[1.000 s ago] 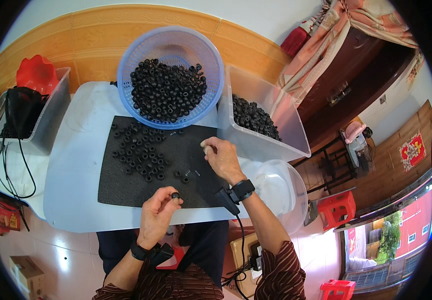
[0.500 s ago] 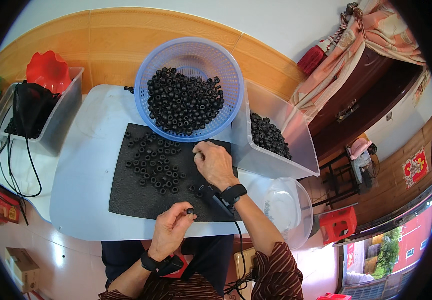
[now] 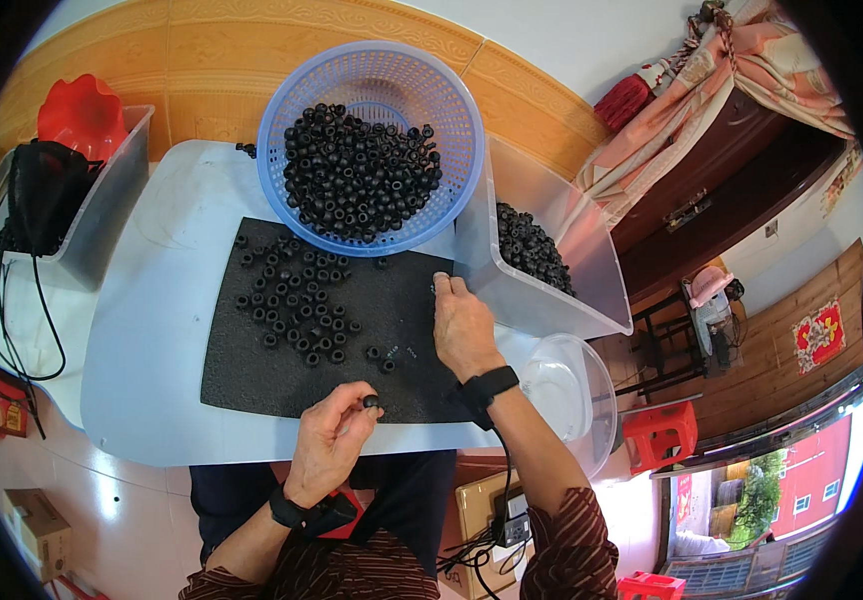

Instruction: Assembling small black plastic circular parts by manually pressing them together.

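Note:
My left hand [image 3: 330, 440] is closed in a pinch at the mat's front edge, with a small round black bead [image 3: 370, 401] between thumb and forefinger. Toward the mat's right edge, beside the clear bin, my right hand [image 3: 466, 328] has its fingers bent together. Its fingertips point away from me, and what they hold, if anything, is too small to make out. Between the hands and the basket lies a black textured mat [image 3: 252, 385]. Several loose black beads [image 3: 297, 300] are scattered over its left and middle. Two more beads [image 3: 382, 359] lie apart near tiny pale bits.
Behind the mat stands a blue perforated basket [image 3: 465, 165] heaped with black beads. A clear bin [image 3: 577, 300] with more beads adjoins it on the right, near a round clear tub [image 3: 602, 400]. At far left, another bin [image 3: 117, 200] holds a red scalloped bowl [image 3: 82, 120]; cables hang there.
My right hand has moved right, away from the basket's front, uncovering a bead there. The left hand still pinches its bead. The whole view has shifted slightly.

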The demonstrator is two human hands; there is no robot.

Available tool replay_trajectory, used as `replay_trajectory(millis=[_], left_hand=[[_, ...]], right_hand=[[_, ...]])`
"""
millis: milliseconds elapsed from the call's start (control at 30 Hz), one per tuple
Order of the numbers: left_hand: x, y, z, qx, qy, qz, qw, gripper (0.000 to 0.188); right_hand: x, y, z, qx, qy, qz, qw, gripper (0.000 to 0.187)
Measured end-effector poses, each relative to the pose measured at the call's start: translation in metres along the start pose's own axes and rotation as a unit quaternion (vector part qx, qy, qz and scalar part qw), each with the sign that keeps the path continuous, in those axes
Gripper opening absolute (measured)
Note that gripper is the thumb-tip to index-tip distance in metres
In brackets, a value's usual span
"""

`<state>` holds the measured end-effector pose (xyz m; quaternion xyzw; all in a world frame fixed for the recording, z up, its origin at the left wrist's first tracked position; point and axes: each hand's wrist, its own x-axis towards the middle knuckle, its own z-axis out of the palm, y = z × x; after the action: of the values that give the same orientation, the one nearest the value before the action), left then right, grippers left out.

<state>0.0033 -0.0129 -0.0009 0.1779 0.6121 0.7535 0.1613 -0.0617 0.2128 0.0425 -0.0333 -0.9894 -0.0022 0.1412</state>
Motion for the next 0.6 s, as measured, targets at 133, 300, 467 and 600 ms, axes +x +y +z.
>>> replay_trajectory(millis=[133,300,467,600], left_hand=[[0.002,0.001,0.005,0.018,-0.003,0.011,1.0,0.017],[-0.001,-0.004,0.003,0.004,0.028,0.017,0.999,0.017],[0.0,-0.003,0.008,-0.015,0.037,0.014,0.999,0.016],[-0.001,-0.003,0.006,-0.008,0.034,0.011,0.999,0.015]], right_hand=[[-0.003,0.013,0.003,0.007,-0.007,-0.021,1.0,0.023],[-0.004,0.005,-0.015,0.311,-0.017,0.105,0.944,0.019],[-0.008,0.021,0.002,0.269,0.007,0.087,0.959,0.017],[-0.006,0.009,0.007,0.177,0.037,0.015,0.983,0.015]])
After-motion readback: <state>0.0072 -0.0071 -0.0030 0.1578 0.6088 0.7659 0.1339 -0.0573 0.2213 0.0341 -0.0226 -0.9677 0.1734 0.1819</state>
